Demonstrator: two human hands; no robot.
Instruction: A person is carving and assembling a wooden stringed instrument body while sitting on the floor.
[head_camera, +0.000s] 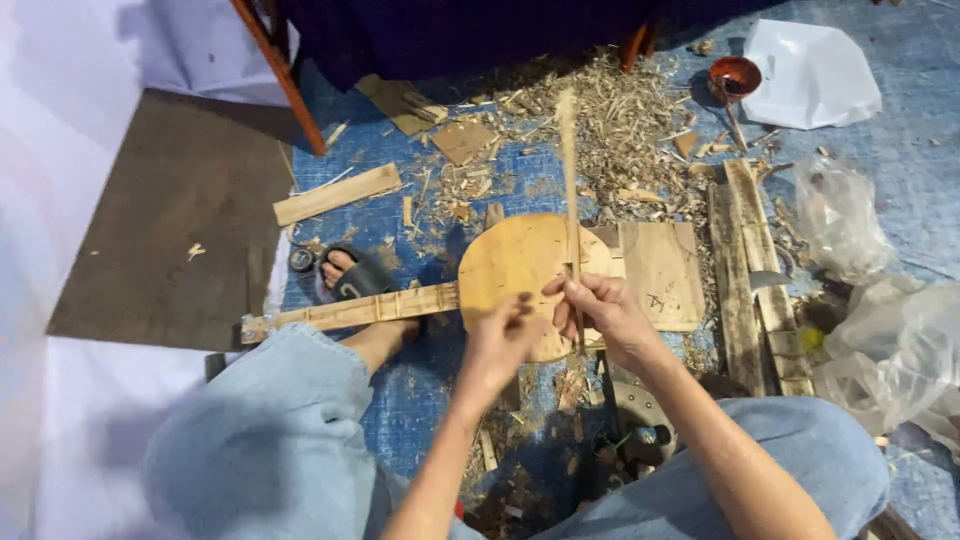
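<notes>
The left hand (497, 345) and right hand (605, 310) are both pinching the lower end of a thin bamboo strip (570, 180), which is rising upright at frame centre over the round wooden board (520, 262). The strip is likely to splinter or slip if the grip is twisting. Shavings (610, 120) are lying beyond.

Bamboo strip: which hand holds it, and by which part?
The right hand grips the thin bamboo strip near its lower end; the left hand is close beside, its hold unclear.
</notes>
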